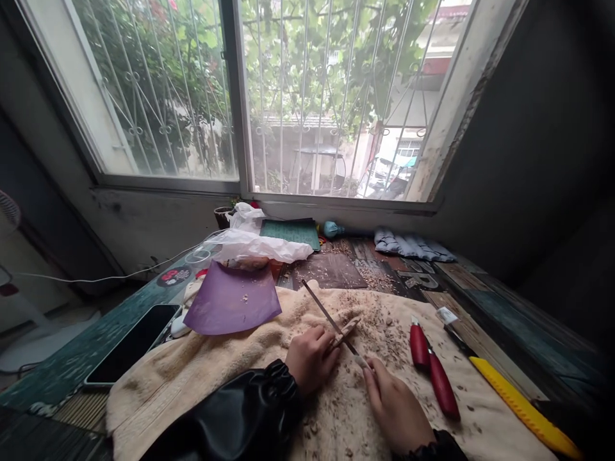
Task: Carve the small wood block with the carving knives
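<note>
Workpiece (350,327), one, slim and pale, apparently wood: located over the towel in front of the person, its near end in the left hand (312,358), its far end projecting forward. Fingers of the left hand curled and pinching that near end. File (323,308), one, long, narrow and dark, lying crosswise over the workpiece; fingers of the right hand (394,404) closed about its pale handle end. Handling, as judged: workpiece light and stiff, dry rather than slippery, possibly fragile at its thin far end; best held by the thicker near end, clear of the file's path. File rigid, best taken by the handle. Surface (507,320): painted planks, partly covered by a beige towel (240,365), soft and rumpled, strewn with shavings (384,326). To the right, two red-handled tools (442,387) and a yellow cutter (523,404); to the left, a purple sheet (233,299), curved, and a dark-screened phone (134,346). Farther back, white plastic bag (269,246), green mat (291,234), grey padded cloth (413,245). Room: barred window (307,96) with foliage beyond, shadowed wall (542,147) at right, white fan (8,212) at left, only partly in view.
</note>
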The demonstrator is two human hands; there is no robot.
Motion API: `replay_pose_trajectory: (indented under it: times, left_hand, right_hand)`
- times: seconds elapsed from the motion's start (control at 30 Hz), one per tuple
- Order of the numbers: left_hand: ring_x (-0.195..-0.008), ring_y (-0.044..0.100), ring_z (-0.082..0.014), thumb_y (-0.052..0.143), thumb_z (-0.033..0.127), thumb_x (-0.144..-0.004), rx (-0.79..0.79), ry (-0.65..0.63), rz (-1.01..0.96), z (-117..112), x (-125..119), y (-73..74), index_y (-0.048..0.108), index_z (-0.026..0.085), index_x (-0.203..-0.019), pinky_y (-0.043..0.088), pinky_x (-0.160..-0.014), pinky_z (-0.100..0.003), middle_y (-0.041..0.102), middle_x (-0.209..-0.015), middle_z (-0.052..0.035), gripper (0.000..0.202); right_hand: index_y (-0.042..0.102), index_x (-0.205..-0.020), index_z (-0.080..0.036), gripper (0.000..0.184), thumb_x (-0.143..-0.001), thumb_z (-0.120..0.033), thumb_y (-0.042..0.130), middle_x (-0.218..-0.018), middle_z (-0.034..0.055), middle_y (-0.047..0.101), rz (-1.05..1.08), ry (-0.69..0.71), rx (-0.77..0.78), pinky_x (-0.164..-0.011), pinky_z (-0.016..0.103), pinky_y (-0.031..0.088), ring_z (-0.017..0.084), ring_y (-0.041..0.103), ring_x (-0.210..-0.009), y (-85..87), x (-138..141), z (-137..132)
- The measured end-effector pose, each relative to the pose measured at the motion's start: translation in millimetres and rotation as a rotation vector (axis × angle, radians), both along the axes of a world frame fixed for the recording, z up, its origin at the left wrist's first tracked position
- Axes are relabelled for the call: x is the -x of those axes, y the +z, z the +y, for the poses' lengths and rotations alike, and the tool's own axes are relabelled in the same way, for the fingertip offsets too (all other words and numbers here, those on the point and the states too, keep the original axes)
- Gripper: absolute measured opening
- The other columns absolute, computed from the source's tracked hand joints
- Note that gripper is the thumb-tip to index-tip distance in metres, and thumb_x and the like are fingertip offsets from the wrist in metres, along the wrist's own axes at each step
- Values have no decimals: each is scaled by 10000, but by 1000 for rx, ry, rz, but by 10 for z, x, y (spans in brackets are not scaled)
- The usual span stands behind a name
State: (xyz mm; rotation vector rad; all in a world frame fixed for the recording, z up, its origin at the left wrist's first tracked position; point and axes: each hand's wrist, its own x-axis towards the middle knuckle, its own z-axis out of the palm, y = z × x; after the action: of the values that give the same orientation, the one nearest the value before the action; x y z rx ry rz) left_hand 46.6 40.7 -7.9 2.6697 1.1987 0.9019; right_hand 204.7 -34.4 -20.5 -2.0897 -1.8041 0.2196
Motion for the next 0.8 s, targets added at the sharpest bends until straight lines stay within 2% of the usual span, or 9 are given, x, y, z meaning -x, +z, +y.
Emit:
replay_pose_trajectory:
  times: [0.1,0.27,0.4,0.53,0.8]
  left_hand:
    - [-674,514,-139,447,284,-786,-6,-10,24,2,7,-3,553,182,-736,414,-562,-244,539,-726,-29,155]
    - [-693,520,-143,455,282,-781,0,-27,23,-1,16,-4,576,192,-806,421,-571,-247,539,-736,-28,153]
    - [-729,528,-147,458,266,-784,6,-36,-37,-9,23,2,579,205,-878,441,-611,-255,558,-771,-33,165]
    - [-802,533,-147,444,239,-798,-11,-92,-138,-6,29,-3,570,197,-925,456,-680,-262,580,-847,-46,183]
    - [-680,529,-133,453,250,-789,17,-18,-115,-35,11,-24,598,189,-810,436,-586,-238,561,-723,-35,159]
  right_hand:
    - [444,-823,-222,240,-866,-290,218,-686,29,639,34,6,47,-554,246,349,190,613,-675,61,-4,-4]
    - [405,-956,-198,243,-860,-328,223,-718,40,643,149,38,108,-544,241,357,189,621,-703,133,-21,10]
    - [461,-926,-206,272,-860,-295,212,-751,44,648,89,63,105,-561,239,355,181,616,-725,136,-39,7]
    - [531,-928,-226,316,-857,-301,232,-801,52,655,-6,29,81,-556,248,339,188,602,-735,127,-77,0]
    - [542,-859,-219,327,-867,-264,218,-739,53,644,-37,80,183,-544,243,299,176,578,-713,222,-89,-24]
